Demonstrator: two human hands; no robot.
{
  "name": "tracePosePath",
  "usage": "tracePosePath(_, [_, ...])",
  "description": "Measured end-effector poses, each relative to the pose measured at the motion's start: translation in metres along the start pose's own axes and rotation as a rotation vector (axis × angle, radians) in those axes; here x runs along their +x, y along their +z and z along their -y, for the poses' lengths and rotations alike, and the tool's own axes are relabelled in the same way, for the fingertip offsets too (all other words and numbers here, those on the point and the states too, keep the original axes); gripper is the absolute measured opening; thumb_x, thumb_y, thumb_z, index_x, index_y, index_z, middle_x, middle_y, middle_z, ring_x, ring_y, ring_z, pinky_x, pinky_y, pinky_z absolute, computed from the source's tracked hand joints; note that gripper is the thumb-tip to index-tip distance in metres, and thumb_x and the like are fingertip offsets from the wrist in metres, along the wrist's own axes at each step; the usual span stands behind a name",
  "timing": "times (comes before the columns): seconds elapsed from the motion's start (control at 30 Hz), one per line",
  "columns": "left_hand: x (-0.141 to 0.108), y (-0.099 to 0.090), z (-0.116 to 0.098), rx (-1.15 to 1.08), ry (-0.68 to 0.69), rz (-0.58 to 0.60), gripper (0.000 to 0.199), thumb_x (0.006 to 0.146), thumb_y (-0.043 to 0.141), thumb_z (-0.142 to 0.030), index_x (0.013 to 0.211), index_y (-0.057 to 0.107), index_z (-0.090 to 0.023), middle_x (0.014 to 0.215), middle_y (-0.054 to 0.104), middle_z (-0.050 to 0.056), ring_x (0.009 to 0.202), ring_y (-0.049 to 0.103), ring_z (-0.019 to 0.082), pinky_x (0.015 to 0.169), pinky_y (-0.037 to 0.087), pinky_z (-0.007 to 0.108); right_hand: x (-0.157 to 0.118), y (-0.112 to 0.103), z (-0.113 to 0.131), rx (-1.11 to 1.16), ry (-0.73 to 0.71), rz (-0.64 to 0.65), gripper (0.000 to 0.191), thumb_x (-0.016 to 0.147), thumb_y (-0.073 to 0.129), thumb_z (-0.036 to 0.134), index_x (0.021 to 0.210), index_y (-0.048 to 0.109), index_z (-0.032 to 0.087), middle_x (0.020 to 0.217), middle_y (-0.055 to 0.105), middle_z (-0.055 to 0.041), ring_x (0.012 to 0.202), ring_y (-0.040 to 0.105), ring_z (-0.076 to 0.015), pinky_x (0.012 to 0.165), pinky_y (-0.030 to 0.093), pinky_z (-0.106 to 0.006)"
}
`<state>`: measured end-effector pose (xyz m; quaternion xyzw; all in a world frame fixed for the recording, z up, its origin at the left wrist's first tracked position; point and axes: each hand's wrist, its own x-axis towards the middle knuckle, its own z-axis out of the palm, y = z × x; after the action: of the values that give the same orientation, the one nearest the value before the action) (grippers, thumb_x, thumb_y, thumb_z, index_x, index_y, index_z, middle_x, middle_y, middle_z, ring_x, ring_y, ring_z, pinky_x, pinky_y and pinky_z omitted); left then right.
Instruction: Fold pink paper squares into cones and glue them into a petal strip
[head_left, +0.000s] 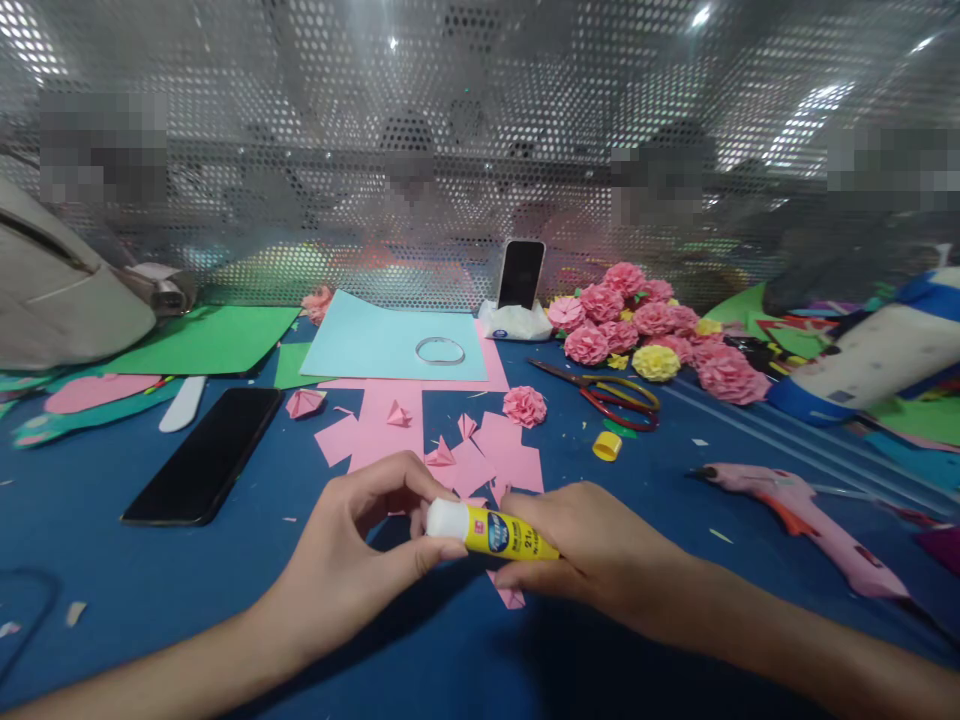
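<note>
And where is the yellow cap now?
In the head view, the yellow cap lies right of centre, just below the scissors and beyond the right hand.

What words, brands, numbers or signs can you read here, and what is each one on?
"21g": on the yellow glue stick.
Blue oval on the glue stick: brand lettering too blurred to read surely.
Red square and fine print on the glue stick: too small to read.
Blue mark on the white pack: too small to read.

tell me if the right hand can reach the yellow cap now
Likely yes: only blue tabletop shows between the right hand and the yellow cap, though its grip on the glue stick may need freeing.
</note>
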<state>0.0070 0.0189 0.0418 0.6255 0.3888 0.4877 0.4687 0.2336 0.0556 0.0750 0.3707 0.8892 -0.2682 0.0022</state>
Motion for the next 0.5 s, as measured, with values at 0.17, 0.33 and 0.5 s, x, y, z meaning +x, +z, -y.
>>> tracePosePath(0.17, [-0.0019,-0.0010,0.0029,-0.082,-0.062,0.014,0.023,0.075,0.082,-0.027,0.081,0.064,-0.013,0.076,0.062,0.001,0.071,0.060,0.012,0.065,0.050,0.021,-0.0024,-0.0050,0.0048,0.396,-0.002,0.119,0.053,0.088,0.055,0.069,0.080,0.060,0.017,0.070,0.055,0.0016,0.057,0.046,-0.0114,0.050,0.031,-0.021])
tracePosePath(0.33, [-0.0012,-0.0016,0.0034,-0.137,-0.047,-0.013,0.021,0.076,0.080,-0.023,0.082,0.062,-0.014,0.073,0.062,-0.001,0.065,0.058,0.009,0.059,0.049,0.016,-0.0017,-0.0014,0.0023,0.399,0.071,0.041,0.043,0.087,0.063,0.060,0.085,0.060,0.018,0.074,0.061,0.0016,0.064,0.053,-0.0134,0.054,0.034,-0.022])
tracePosePath(0.5, [0.0063,-0.0049,0.0059,-0.114,-0.073,-0.077,0.017,0.080,0.076,-0.023,0.083,0.063,-0.014,0.074,0.066,0.001,0.064,0.061,0.009,0.057,0.048,0.016,-0.0013,-0.0032,-0.0029,0.035,0.105,-0.154,0.033,0.096,0.053,0.050,0.095,0.061,0.019,0.087,0.071,-0.0044,0.072,0.062,-0.0206,0.060,0.035,-0.026])
